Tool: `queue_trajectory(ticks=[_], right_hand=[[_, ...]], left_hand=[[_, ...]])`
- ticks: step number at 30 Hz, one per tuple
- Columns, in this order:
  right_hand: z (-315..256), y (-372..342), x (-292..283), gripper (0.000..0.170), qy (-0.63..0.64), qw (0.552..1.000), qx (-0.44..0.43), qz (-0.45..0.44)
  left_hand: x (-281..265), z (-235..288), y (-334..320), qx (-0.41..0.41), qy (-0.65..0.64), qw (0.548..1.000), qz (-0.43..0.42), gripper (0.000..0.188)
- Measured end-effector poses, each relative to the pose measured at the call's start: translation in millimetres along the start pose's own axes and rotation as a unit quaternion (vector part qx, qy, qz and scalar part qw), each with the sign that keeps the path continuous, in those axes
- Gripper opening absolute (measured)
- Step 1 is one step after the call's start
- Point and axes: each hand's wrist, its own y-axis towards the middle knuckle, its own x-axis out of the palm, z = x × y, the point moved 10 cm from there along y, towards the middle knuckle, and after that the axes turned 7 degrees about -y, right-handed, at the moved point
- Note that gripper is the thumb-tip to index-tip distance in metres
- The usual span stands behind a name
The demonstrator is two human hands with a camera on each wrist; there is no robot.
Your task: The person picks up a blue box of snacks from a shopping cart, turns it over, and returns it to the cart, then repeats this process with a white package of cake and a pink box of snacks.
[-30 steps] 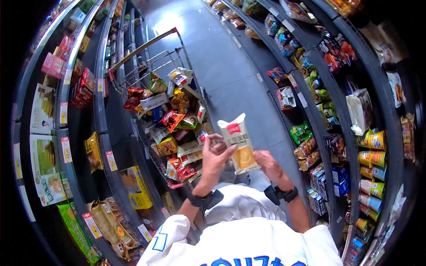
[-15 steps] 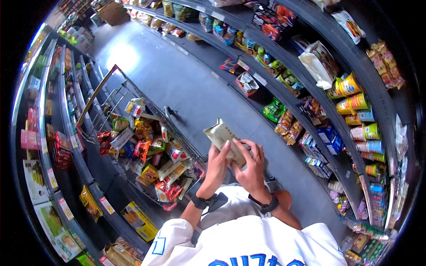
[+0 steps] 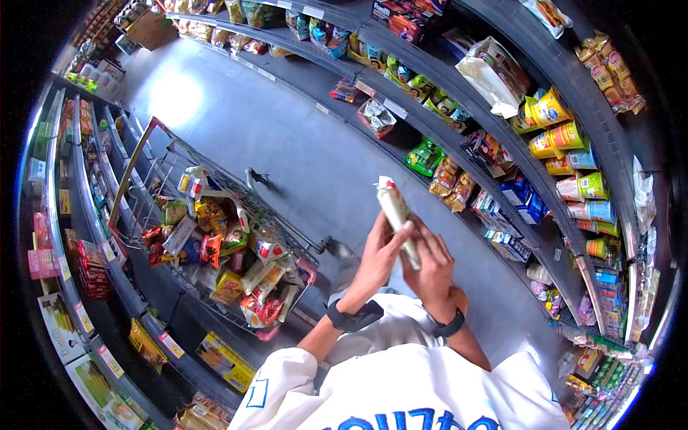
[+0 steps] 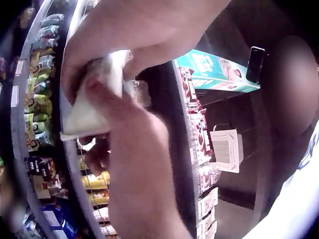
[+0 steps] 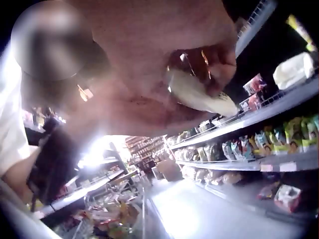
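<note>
Plainly, a slim, cream-coloured snack packet [image 3: 393,208] in smooth film, marked red near its crimped end, is gripped between the curled fingers of the left hand [image 3: 378,256] and right hand [image 3: 432,269]. Both forearms are angled inward. The packet's far end is left protruding beyond the fingers; left of them, glossy packets [image 3: 215,247] are heaped in a wire shopping cart [image 3: 134,163].

"Fran…" on a shelf box [image 3: 61,330], cropped lettering [image 3: 421,423] on the shirt [image 3: 401,380]
</note>
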Motion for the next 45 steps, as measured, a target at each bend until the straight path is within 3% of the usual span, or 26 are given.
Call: queue_trajectory(ticks=[4, 7, 9, 10, 13, 16, 17, 18, 20, 23, 26, 29, 31, 32, 33, 35, 36, 37, 38, 39, 40, 41, 42, 43, 44, 45], right_hand=[[38.4, -5.4, -12.5, 0.042, 0.181, 0.982, 0.044, -0.025], [114.4, -14.5, -6.6, 0.041, 0.377, 0.886, 0.269, -0.014], [153.7, -27.1, 20.9, 0.041, 0.414, 0.851, 0.302, -0.117], [172.6, -38.4, 37.0, 0.041, 0.415, 0.827, 0.328, -0.189], [180.2, -19.3, 8.2, 0.036, 0.512, 0.760, 0.359, -0.179], [208.0, 2.1, -10.3, 0.039, 0.494, 0.795, 0.332, -0.118], [216.4, 20.4, -22.0, 0.042, 0.424, 0.874, 0.233, -0.034], [220.6, 24.6, -19.6, 0.042, 0.444, 0.873, 0.192, -0.054], [227.2, 32.7, -21.9, 0.043, 0.502, 0.840, 0.173, -0.107], [277.7, 47.3, -42.5, 0.043, 0.367, 0.910, 0.162, -0.104], [315.1, 66.6, -54.0, 0.049, 0.447, 0.882, 0.137, -0.059], [315.4, 71.0, -44.9, 0.048, 0.416, 0.898, -0.018, -0.142], [327.5, 56.1, -21.1, 0.047, 0.487, 0.847, -0.044, -0.209], [327.7, 49.0, -10.8, 0.047, 0.520, 0.818, -0.056, -0.241], [330.4, 43.9, -1.1, 0.039, 0.584, 0.770, 0.004, -0.256], [366.6, 18.6, 39.2, 0.034, 0.548, 0.773, 0.110, -0.301], [392.9, 2.2, 62.5, 0.031, 0.526, 0.771, 0.162, -0.321], [429.9, -4.0, 77.7, 0.025, 0.504, 0.795, 0.193, -0.278], [475.3, -11.6, 80.9, 0.025, 0.485, 0.799, 0.281, -0.216], [520.4, -19.6, 84.0, 0.024, 0.461, 0.795, 0.363, -0.153], [567.3, -32.1, 88.3, 0.026, 0.442, 0.790, 0.422, -0.058], [600.2, -33.4, 73.5, 0.024, 0.402, 0.817, 0.412, 0.037], [652.2, -54.9, 83.0, 0.019, 0.301, 0.832, 0.459, 0.078], [673.6, -55.5, 74.6, 0.024, 0.211, 0.871, 0.433, 0.101], [732.0, -85.6, 102.5, 0.034, 0.004, 0.890, 0.455, 0.008], [738.0, -81.1, 100.7, 0.037, -0.109, 0.884, 0.455, -0.012]], left_hand=[[7.3, -27.8, 25.4, -0.019, -0.067, 0.998, -0.009, 0.042], [33.1, -40.4, 33.9, -0.112, -0.097, 0.989, -0.014, 0.035], [50.6, -64.2, 38.1, -0.196, -0.141, 0.970, -0.009, 0.035], [59.2, -68.3, 48.3, -0.173, -0.137, 0.975, -0.014, 0.035], [84.6, -92.2, 72.5, -0.109, -0.082, 0.990, -0.039, 0.036], [114.3, -109.0, 89.9, -0.104, -0.048, 0.993, -0.036, 0.040], [125.7, -116.1, 91.5, -0.137, -0.129, 0.982, -0.034, 0.045], [132.3, -126.7, 91.5, -0.178, -0.144, 0.973, -0.037, 0.042], [142.9, -126.4, 104.2, -0.120, -0.041, 0.991, -0.035, 0.040], [151.7, -129.3, 116.4, -0.156, -0.056, 0.986, 0.010, 0.040], [164.3, -134.5, 125.7, -0.133, 0.003, 0.991, -0.004, 0.042], [168.5, -182.6, 116.8, -0.271, -0.056, 0.961, -0.006, 0.041], [167.6, -222.4, 107.2, -0.361, -0.101, 0.927, -0.031, 0.037], [177.9, -237.5, 97.5, -0.405, -0.200, 0.891, -0.035, 0.035], [177.1, -260.8, 96.6, -0.422, -0.238, 0.874, -0.040, 0.034], [174.4, -285.3, 93.8, -0.469, -0.264, 0.841, -0.052, 0.032], [163.1, -286.3, 101.2, -0.427, -0.201, 0.881, -0.039, 0.030], [151.4, -286.2, 107.5, -0.386, -0.130, 0.913, -0.022, 0.028], [122.1, -299.2, 105.7, -0.395, -0.083, 0.912, 0.069, 0.027], [94.9, -302.2, 110.0, -0.365, 0.012, 0.926, 0.096, 0.025], [69.7, -310.7, 109.6, -0.350, 0.001, 0.929, 0.118, 0.024], [42.1, -318.9, 106.5, -0.335, -0.011, 0.932, 0.141, 0.023], [23.5, -319.1, 103.6, -0.319, -0.022, 0.934, 0.163, 0.023], [20.9, -306.2, 101.3, -0.284, -0.057, 0.940, 0.178, 0.022], [7.2, -307.7, 95.3, -0.271, -0.072, 0.941, 0.192, 0.022], [-11.7, -315.2, 89.5, -0.257, -0.087, 0.941, 0.204, 0.022]])
